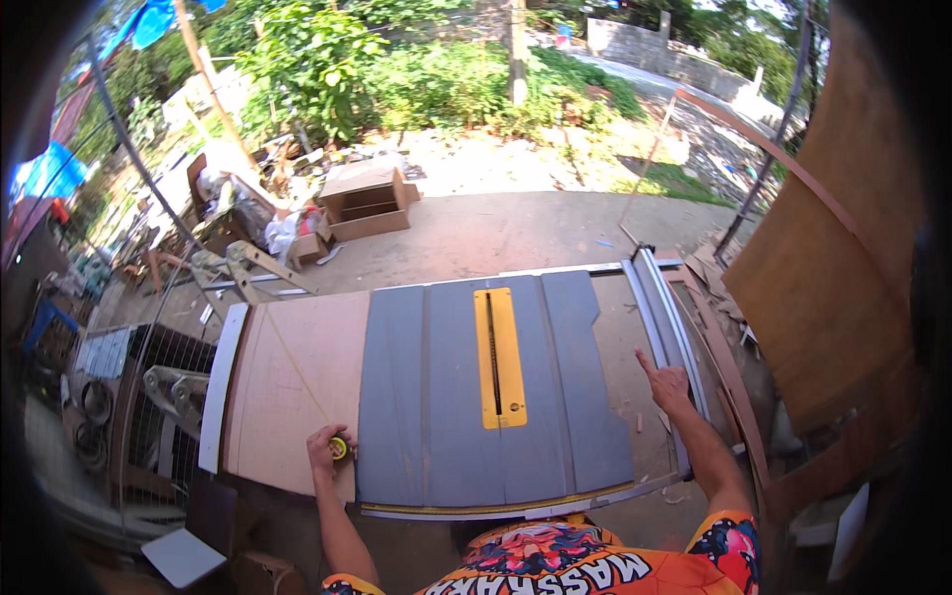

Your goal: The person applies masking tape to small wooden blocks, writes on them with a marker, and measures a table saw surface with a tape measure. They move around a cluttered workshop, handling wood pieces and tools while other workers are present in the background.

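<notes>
Near the front edge of a pinkish wooden panel (288, 377), my left hand (321, 452) is closed around a yellow-and-black tape measure (339, 448). Its thin blade runs out across the panel toward the far left corner. My right hand (669, 389) hovers over the gap in the frame on the right, beside the metal rip fence (666, 317). The index finger points forward and nothing shows in that hand. Between my hands lies the grey top of a table saw (456, 397), with a yellow insert plate (504, 392) around a dark blade slot.
A pale strip (223, 387) edges the panel's left side. An open cardboard box (369, 201) stands on the concrete beyond the saw, with clutter beside it. A wooden stepladder-like frame (243, 266) is at the far left. A large brown sheet (833, 258) leans at the right.
</notes>
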The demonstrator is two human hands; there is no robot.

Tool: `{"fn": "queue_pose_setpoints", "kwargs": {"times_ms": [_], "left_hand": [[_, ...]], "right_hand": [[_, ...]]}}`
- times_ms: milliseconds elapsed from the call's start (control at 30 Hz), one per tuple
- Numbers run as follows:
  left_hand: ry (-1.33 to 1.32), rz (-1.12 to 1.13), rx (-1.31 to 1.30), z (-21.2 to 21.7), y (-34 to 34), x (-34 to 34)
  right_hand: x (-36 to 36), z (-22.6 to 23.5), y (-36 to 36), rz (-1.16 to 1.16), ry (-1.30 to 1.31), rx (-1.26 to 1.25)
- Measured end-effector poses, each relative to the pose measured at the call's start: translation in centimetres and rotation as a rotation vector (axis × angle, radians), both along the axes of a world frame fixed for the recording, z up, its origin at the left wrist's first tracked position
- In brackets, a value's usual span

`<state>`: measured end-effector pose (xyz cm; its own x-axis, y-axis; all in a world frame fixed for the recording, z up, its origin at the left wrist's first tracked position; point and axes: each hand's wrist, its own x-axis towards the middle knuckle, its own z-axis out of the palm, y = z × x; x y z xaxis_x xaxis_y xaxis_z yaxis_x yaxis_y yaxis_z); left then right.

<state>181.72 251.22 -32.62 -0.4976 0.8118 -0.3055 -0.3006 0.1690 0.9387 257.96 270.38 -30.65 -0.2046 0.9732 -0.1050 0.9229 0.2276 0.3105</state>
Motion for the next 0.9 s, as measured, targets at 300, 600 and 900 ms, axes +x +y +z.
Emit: {"fn": "queue_pose_setpoints", "kwargs": {"times_ms": [300,600,900], "left_hand": [[0.01,0.026,-0.029,3.1,0.2,1.7],[-0.04,0.006,0.031,3.2,0.7,1.9],[0.015,0.006,0.006,1.7,1.0,2.1]], "right_hand": [[-0.2,0.5,-1.4,-0.016,0.163,0.087],[-2.1,5.7,-3.6,-0.03,0.106,0.102],[-2.9,5.1,-1.0,-0.577,0.201,0.326]]}}
